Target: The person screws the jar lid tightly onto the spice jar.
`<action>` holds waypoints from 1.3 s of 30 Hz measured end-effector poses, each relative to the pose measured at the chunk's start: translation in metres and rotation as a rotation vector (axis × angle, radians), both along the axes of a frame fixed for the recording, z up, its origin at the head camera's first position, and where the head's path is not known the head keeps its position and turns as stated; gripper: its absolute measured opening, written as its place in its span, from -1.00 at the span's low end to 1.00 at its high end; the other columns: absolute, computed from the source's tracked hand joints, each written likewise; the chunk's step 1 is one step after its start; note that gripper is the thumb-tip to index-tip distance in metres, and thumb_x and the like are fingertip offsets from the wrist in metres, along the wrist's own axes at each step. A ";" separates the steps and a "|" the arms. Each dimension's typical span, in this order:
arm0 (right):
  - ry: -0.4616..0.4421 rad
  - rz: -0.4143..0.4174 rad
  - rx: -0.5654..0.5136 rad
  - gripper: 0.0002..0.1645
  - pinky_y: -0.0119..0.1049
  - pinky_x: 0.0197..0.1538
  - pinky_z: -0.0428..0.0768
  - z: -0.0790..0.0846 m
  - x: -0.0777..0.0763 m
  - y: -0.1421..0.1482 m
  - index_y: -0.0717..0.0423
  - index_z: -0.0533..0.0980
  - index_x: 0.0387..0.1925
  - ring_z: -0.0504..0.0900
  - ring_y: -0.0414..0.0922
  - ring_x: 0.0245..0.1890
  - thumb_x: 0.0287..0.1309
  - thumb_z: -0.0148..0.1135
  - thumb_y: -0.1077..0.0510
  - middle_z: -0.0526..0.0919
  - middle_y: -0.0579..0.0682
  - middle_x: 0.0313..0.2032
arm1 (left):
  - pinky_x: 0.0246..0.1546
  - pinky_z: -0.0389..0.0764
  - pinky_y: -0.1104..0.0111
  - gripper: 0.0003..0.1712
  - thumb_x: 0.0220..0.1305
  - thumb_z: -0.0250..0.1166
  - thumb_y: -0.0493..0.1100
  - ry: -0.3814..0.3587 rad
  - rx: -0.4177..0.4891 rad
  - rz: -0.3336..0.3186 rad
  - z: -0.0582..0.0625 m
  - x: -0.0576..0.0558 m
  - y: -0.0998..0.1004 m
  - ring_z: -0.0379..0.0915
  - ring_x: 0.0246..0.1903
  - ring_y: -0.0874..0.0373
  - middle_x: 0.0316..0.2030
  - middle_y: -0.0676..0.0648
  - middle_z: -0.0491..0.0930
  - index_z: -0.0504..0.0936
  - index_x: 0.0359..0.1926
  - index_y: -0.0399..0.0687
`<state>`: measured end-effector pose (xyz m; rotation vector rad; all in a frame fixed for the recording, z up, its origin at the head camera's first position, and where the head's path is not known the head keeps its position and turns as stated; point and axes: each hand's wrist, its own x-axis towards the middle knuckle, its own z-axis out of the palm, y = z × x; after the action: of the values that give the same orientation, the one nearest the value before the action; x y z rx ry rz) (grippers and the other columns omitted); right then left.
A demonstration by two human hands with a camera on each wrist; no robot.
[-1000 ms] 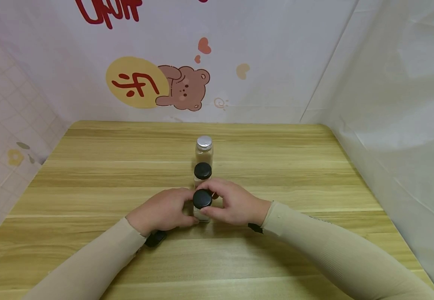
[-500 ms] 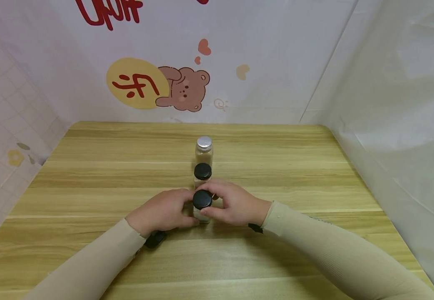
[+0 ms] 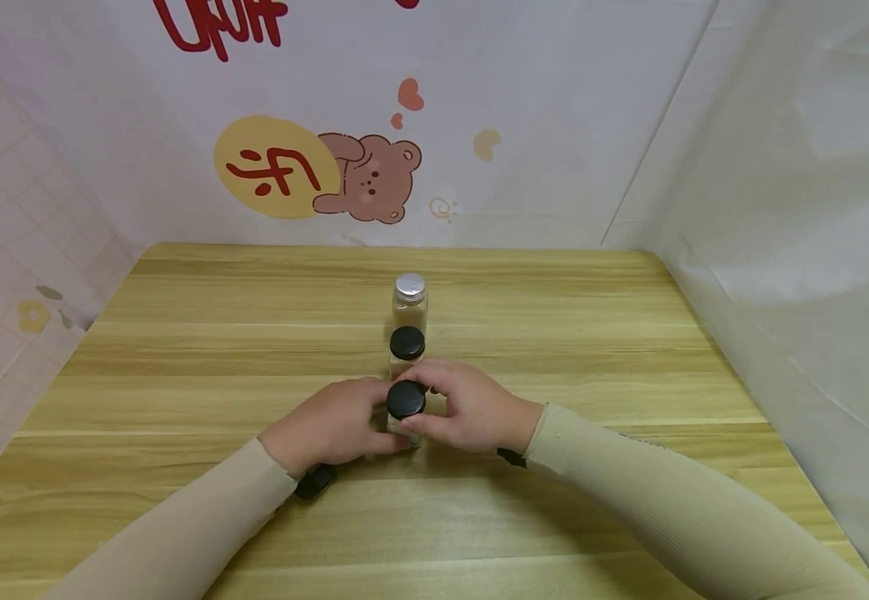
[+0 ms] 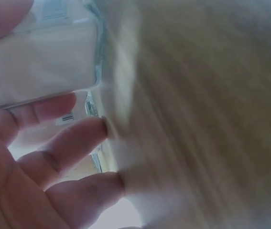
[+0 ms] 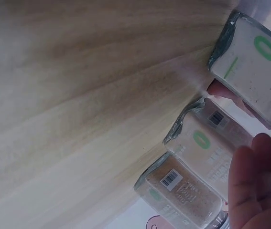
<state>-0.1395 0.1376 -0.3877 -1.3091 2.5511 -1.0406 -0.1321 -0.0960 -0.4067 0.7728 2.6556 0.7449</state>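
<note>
Three square glass spice jars stand in a row on the wooden table. The nearest spice jar [image 3: 407, 400] has a black lid and holds white powder. My left hand [image 3: 329, 421] grips its body, thumb in front and fingers behind; these fingers [image 4: 73, 143] spread beside the glass in the left wrist view. My right hand [image 3: 475, 408] holds the black lid between thumb and fingers. Just behind stands a second black-lidded jar [image 3: 407, 343], pale inside. Farthest back is a silver-lidded jar [image 3: 410, 300] with tan contents. Green marks show on the near jar [image 5: 254, 67] in the right wrist view.
The wooden table [image 3: 554, 333] runs back to a white wall sheet [image 3: 554, 108] printed with a bear. Another white sheet [image 3: 816, 250] hangs along the right side. A dark wrist device [image 3: 316, 481] sits under the left wrist.
My left hand has shifted slightly to the right, its thumb reaching farther across the near jar's front. The right hand and the other two jars look unchanged.
</note>
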 end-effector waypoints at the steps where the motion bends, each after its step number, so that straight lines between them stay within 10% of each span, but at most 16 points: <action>1: 0.003 -0.008 0.002 -0.51 -0.22 0.22 0.62 0.000 0.001 0.000 0.04 0.56 0.19 0.66 -0.22 0.07 0.31 0.47 -0.01 0.70 -0.11 0.04 | 0.01 0.61 0.18 -0.58 0.18 0.54 0.28 0.001 0.002 0.001 0.000 0.000 0.000 0.58 -0.13 0.25 -0.11 0.17 0.69 0.70 0.00 0.35; 39: -0.035 -0.074 -0.023 -0.53 -0.12 0.22 0.64 -0.001 0.006 -0.004 -0.01 0.58 0.13 0.66 -0.23 0.07 0.26 0.53 0.00 0.69 -0.14 0.05 | -0.06 0.59 0.21 -0.64 0.15 0.57 0.26 0.007 0.001 0.027 -0.003 0.001 0.003 0.53 -0.22 0.27 -0.19 0.22 0.68 0.69 -0.08 0.41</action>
<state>-0.1330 0.1339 -0.3890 -1.1992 2.5878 -1.0996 -0.1308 -0.0930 -0.4100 0.7420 2.6773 0.7514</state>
